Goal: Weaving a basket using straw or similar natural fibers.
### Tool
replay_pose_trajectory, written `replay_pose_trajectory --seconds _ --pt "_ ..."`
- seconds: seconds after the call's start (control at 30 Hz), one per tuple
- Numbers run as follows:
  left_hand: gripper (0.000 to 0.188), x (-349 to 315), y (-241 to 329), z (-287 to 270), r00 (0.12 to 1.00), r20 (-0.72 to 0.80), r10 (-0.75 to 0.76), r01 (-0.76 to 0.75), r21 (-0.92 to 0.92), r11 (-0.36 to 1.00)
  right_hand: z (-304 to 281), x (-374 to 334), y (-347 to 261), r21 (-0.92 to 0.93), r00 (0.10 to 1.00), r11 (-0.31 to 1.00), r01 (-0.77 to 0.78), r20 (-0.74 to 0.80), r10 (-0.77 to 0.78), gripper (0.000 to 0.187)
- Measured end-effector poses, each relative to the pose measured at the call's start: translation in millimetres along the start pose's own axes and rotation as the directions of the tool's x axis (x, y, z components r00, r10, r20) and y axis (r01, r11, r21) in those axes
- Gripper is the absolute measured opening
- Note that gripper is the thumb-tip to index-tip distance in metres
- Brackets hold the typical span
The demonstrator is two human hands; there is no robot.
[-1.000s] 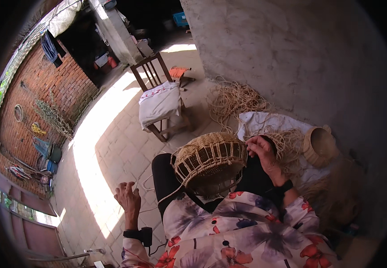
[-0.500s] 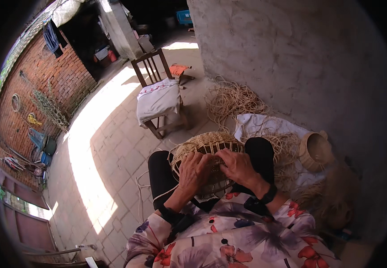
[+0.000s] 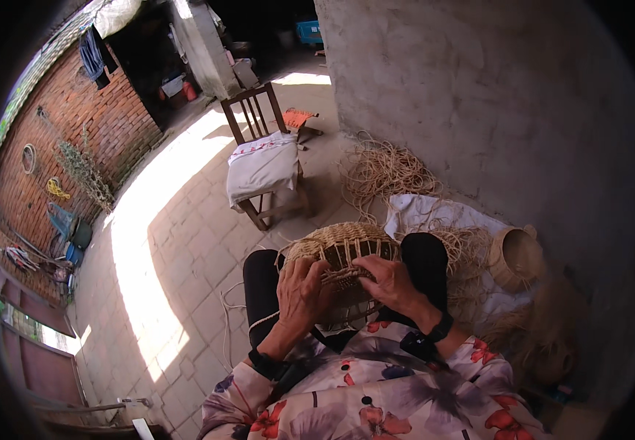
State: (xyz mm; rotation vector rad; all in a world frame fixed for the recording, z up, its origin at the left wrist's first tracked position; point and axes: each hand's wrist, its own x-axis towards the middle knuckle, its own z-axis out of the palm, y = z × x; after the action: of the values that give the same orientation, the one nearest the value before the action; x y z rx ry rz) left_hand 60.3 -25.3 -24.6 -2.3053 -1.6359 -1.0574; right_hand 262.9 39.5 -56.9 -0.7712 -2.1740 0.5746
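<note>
Evidently, the fiddly part lies at the basket's ribs, where both hands work. The basket [image 3: 343, 236] sits tipped in the lap between the knees, its openwork side toward the body. The left hand [image 3: 303, 295] lies with curled fingers on its left part; the right hand [image 3: 388, 283] has thumb and forefinger drawn close together at the ribs on the right. Whether either pinches a strand or merely presses the weave, I cannot tell: the fingertips are partly hidden.

To do this well, I would let one hand steady the ribs while the other handles the strand, keep the knees snug around the basket, and pull evenly so that no rib bends out of line. The cord [image 3: 264, 321] runs from beside the left hand over the left thigh, with loose loops on the floor; those should stay free of snags.

Half a second ago the hands nearly meet over the openwork; now the left has shifted away, and ribs show in the gap between them. A second ago the left hand is out over the floor, well apart from the basket.
</note>
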Motion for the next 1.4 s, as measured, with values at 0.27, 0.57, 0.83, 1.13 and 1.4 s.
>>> replay_pose_trajectory --seconds 0.27,0.57,0.83,1.13,1.4 --pt "0.021 -42.6 -18.6 -12.4 0.919 0.134 -0.371 0.380 -0.048 0.924 -0.9 -8.3 -9.5 0.102 0.980 0.988 -0.114 -0.149 0.128 0.033" --pt "0.021 -52.2 -35.3 -7.0 0.821 0.195 -0.537 0.558 -0.474 0.681 -6.4 5.3 -14.3 0.106 0.978 0.992 -0.075 -0.185 0.094 0.027" --pt "0.023 -51.2 -21.5 -9.6 0.830 0.192 -0.523 0.526 0.041 0.850 32.0 40.6 -26.0 -0.394 0.943 0.857 0.332 0.117 -0.312 0.049" --pt "0.007 -22.2 -29.5 2.6 0.958 0.192 -0.214 0.182 0.171 0.968 33.1 26.6 2.5 -0.340 0.994 0.938 0.066 -0.062 -0.092 0.067" --pt "0.022 5.8 -0.3 -34.8 0.919 0.348 -0.187 0.303 -0.316 0.899 -10.4 -4.3 -7.3 -0.271 0.967 0.950 -0.153 0.158 0.200 0.083"
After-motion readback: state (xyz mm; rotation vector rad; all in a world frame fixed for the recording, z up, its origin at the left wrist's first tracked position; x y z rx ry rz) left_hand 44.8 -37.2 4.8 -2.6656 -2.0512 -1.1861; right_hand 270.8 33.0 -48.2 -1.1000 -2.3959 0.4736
